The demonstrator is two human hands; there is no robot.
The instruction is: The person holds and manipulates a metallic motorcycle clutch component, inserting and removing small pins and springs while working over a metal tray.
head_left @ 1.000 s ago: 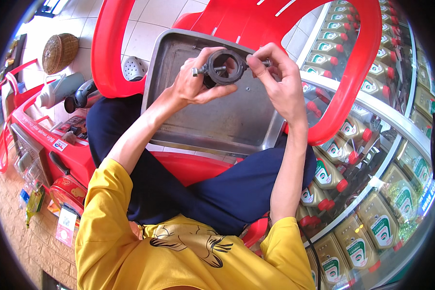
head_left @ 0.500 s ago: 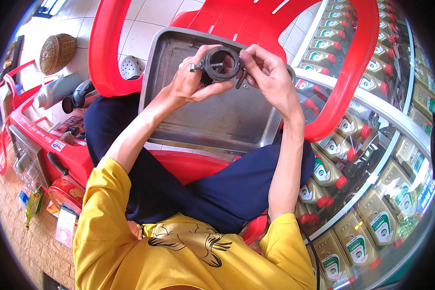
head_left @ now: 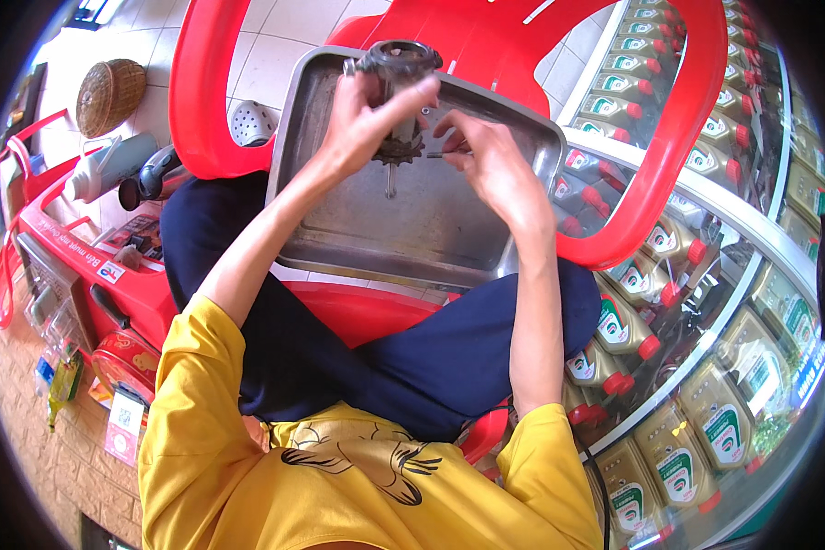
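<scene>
My left hand [head_left: 357,128] is closed on a dark metal fitting [head_left: 403,57], raised over the upper part of a rectangular steel tray [head_left: 367,229]. The fitting has a round rim on top with a bolt at its left, a toothed piece [head_left: 399,147] underneath and a thin shaft [head_left: 390,179] pointing downward. Part of it is hidden behind my thumb. Just right of the toothed piece, my right hand [head_left: 477,156] has its fingers curled on a short slim metal rod [head_left: 434,155].
Red plastic chairs [head_left: 656,211] surround the tray and my crossed legs. Rows of oil bottles [head_left: 623,321] fill glass cases at the right. A wicker basket [head_left: 105,96], a grey clog [head_left: 252,124], a pale jug [head_left: 96,174] and assorted items sit at the left.
My left hand has lifted and tipped the fitting, bringing the toothed piece and shaft into view. My right hand has moved down, away from the ring, with the small rod.
</scene>
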